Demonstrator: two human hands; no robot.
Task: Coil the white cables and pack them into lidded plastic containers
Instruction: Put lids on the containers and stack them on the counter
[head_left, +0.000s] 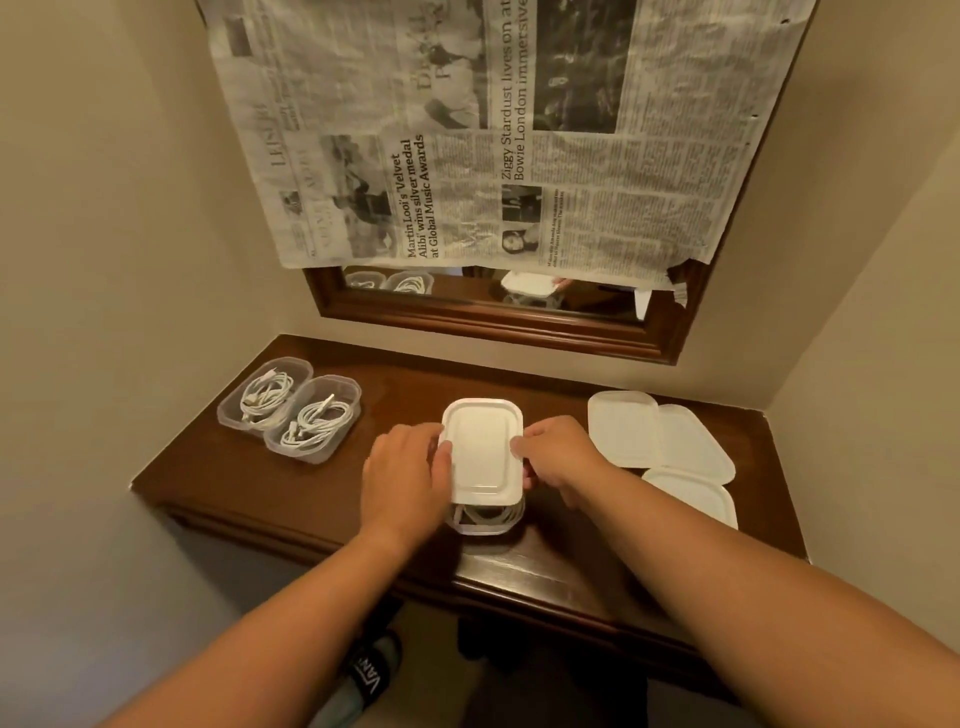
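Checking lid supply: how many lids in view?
4. Center lid sits on the container, gripped by left hand and right hand. Three lie loose at right, overlapping: back lid, right lid, front lid. More may hide beneath them.

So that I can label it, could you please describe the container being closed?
On the dark wooden table, it is the middle container, between the left hand and right hand. It alone wears a white lid; both left containers stand open.

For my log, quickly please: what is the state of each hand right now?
Left hand: grips the left edge of the white lid.
Right hand: pinches the right edge of that lid.
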